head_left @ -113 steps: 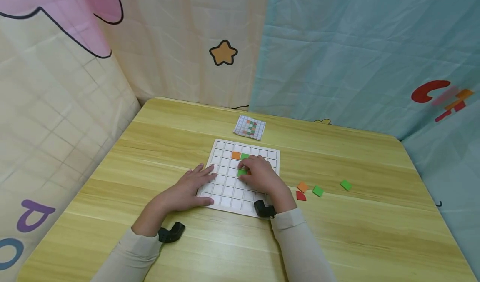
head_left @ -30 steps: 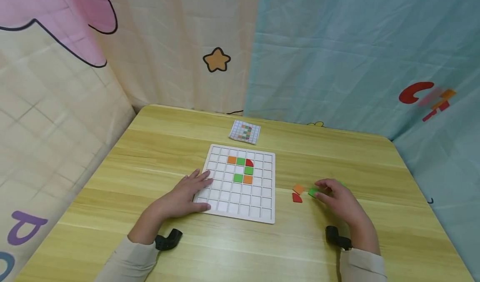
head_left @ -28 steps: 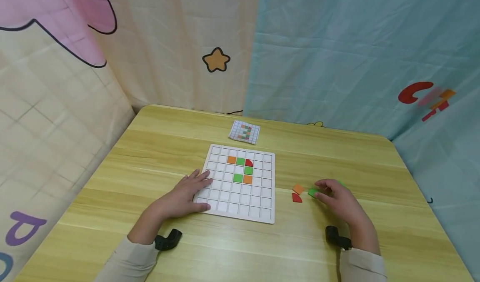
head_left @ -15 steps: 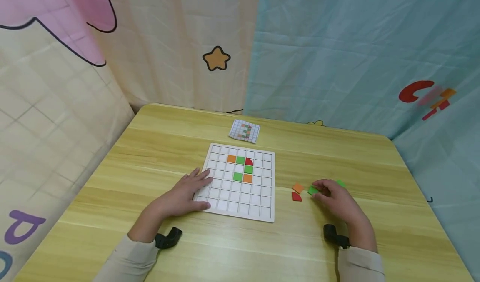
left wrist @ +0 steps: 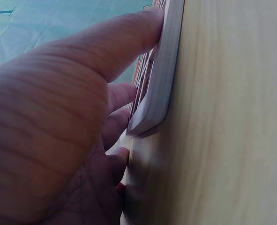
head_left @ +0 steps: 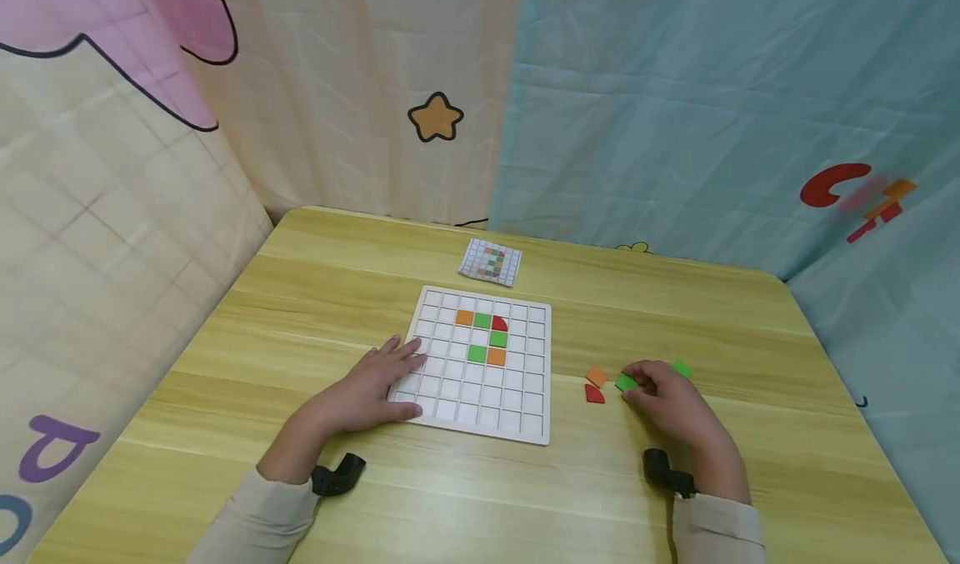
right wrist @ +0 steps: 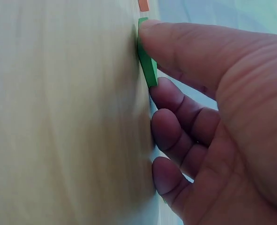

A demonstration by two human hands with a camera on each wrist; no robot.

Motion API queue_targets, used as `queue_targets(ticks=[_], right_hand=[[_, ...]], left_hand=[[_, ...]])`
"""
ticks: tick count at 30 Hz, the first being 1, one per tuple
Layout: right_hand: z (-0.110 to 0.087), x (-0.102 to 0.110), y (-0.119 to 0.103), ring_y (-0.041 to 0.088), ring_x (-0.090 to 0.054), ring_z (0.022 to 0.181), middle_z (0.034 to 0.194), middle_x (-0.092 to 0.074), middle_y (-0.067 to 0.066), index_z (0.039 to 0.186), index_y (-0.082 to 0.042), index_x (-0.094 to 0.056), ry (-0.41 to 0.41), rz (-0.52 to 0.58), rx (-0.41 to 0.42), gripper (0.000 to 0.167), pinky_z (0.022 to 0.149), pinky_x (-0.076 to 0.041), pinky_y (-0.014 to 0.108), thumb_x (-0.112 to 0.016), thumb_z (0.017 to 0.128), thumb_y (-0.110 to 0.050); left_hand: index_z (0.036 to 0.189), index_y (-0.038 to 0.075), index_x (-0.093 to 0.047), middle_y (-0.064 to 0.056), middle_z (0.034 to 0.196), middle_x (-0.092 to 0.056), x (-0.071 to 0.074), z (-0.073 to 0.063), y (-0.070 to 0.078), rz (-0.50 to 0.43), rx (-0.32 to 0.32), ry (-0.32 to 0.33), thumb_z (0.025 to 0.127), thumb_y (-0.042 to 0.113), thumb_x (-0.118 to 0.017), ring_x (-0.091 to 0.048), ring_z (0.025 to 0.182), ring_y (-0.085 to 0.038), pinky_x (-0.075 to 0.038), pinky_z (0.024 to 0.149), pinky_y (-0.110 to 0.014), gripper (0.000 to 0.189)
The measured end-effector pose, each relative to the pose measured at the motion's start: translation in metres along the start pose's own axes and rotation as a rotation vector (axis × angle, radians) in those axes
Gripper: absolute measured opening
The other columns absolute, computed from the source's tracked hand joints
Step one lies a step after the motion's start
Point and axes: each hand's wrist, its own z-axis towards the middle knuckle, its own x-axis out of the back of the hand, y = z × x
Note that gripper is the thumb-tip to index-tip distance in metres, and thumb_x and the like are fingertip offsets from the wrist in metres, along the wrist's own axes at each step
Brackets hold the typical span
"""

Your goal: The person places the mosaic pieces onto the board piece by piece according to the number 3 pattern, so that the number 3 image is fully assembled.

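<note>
Green tile (head_left: 626, 382), pinched by fingers of the right hand (head_left: 671, 399), is right of the white board (head_left: 465, 392). The left hand (head_left: 362, 387), fingers spread, touches the board's left edge.

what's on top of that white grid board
On the board: two orange tiles, three green tiles, one red quarter-circle, and fingertips of the left hand, hiding the spots beneath.

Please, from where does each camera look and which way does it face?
Head: worn on the head, facing forward and down at the table and board; left hand, right hand and sleeves show.
Left wrist: worn there, facing low across the table at the board's edge; left thumb and fingers show.
Right wrist: worn there, facing the green tile; right thumb and fingers show.
Shared: head and left wrist show the board; head and right wrist, the green tile.
</note>
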Motion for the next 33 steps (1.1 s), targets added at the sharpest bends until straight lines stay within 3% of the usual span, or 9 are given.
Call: queue_targets(ticks=[15,25,33], right_hand=[[0.0012,-0.0015,-0.0022,0.022,-0.056,0.088,0.100,-0.060,0.008,0.114,0.001,-0.065,0.016,-0.047,0.014,0.025,0.078,-0.049,0.041,-0.070,0.091,-0.007],[0.0001,-0.0018,-0.0048,0.025,-0.057,0.092,0.104,-0.060,0.010,0.116,0.001,-0.064,0.036,-0.026,0.013,0.026,0.080,-0.050,0.042,-0.070,0.092,-0.006],[0.0021,-0.0003,-0.0058,0.031,-0.059,0.103,0.112,-0.061,0.013,0.121,0.000,-0.064,0.063,-0.002,0.004,0.030,0.090,-0.048,0.049,-0.069,0.093,-0.008]], left_hand=[[0.150,0.005,-0.043,-0.011,0.161,-0.026,0.0003,-0.0001,0.0010,0.000,-0.003,0.001,0.089,0.039,-0.074,-0.009,0.150,-0.038,-0.009,0.117,-0.060,0.077],[0.150,0.006,-0.043,-0.010,0.162,-0.026,0.0015,-0.0012,0.0009,-0.002,0.012,-0.006,0.089,0.039,-0.073,-0.009,0.150,-0.038,-0.009,0.117,-0.060,0.076],[0.151,0.007,-0.043,-0.010,0.162,-0.026,0.0008,-0.0001,-0.0005,0.004,0.000,-0.001,0.089,0.041,-0.072,-0.009,0.150,-0.039,-0.009,0.116,-0.061,0.076]])
